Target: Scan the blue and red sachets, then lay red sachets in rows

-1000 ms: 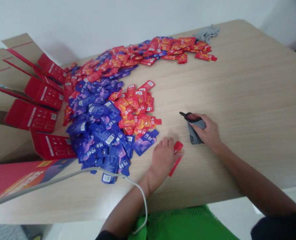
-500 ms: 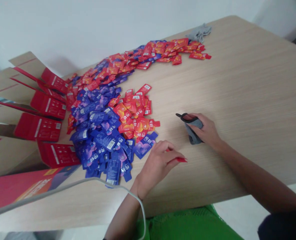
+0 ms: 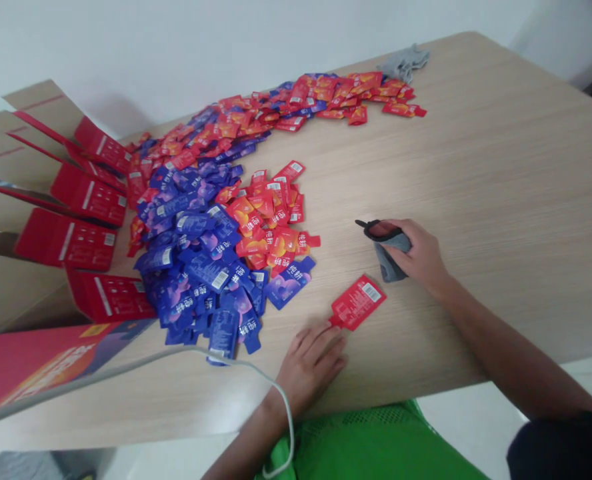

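Note:
A red packet (image 3: 358,303) lies on the table, its white barcode label facing up. My left hand (image 3: 312,363) rests palm down beside it, fingers stretched out and fingertips touching its narrow end. In my right hand (image 3: 419,257) is a bunched grey cloth with black trim (image 3: 390,262), a black loop sticking out on its left. The cloth stands just above the packet on the table. Left of my hands, a single blue packet (image 3: 290,283) lies at the edge of a pile of blue packets (image 3: 201,260), next to a smaller group of red packets (image 3: 269,227).
A long heap of mixed red and blue packets (image 3: 256,120) runs along the wall. Several open red cartons (image 3: 89,197) stand at the left. A grey crumpled cloth (image 3: 405,63) lies at the back, and a pale cable (image 3: 196,348) loops across the front left.
The red packet, pinched in my left hand before, now lies flat on the table. My left hand has lowered and its fingers have spread. The right hand still holds the cloth.

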The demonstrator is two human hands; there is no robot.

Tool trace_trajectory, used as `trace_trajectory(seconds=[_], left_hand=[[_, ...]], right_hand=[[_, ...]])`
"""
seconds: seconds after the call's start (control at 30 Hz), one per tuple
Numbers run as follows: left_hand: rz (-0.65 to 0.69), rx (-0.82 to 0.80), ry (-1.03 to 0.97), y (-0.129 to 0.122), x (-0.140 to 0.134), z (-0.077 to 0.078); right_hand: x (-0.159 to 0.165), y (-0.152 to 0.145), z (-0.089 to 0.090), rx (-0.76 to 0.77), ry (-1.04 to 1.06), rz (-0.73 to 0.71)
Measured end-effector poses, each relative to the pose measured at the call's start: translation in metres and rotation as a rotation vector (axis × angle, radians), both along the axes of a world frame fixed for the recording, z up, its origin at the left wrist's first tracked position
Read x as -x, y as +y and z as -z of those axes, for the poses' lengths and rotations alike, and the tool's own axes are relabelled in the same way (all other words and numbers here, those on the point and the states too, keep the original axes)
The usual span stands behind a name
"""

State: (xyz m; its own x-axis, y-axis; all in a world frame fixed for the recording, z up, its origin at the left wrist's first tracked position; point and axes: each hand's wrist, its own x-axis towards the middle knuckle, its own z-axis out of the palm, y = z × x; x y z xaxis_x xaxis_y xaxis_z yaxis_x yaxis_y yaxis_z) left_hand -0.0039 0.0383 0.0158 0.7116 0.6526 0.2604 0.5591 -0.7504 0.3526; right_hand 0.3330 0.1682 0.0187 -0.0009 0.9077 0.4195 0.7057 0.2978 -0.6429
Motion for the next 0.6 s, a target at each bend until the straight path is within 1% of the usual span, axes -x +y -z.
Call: trace_trajectory(seconds=[0.1,0.17,0.23,0.3,0.37,0.43,0.47,0.53,0.6], left_hand=[[0.016,-0.043,-0.058,-0.004,-0.002,0.004],[0.029,-0.058,-0.070,-0.004,-0.003,0.007],[0.028,-0.046,-0.066,-0.005,-0.003,0.009],[0.016,-0.018,-0.066,-0.006,-0.003,0.012],[0.005,0.011,-0.071,-0.007,-0.002,0.014],[0.009,0.022,-0.076,-0.007,-0.002,0.015],[0.014,0.021,-0.078,-0.007,-0.002,0.015],[0.026,0.012,-0.083,-0.005,-0.002,0.014],[0.032,0.001,-0.084,-0.005,-0.002,0.014]], right_hand=[[0.012,-0.018,-0.027,0.004,-0.096,-0.052],[0.030,-0.038,-0.037,0.037,-0.160,-0.156],[0.055,-0.062,-0.035,0.083,-0.227,-0.312],[0.080,-0.081,-0.023,0.117,-0.294,-0.492],[0.098,-0.092,-0.009,0.124,-0.354,-0.542],[0.104,-0.091,0.002,0.124,-0.400,-0.520],[0.102,-0.086,0.005,0.125,-0.422,-0.491],[0.089,-0.070,0.007,0.130,-0.480,-0.419],[0.066,-0.049,0.006,0.135,-0.548,-0.323]])
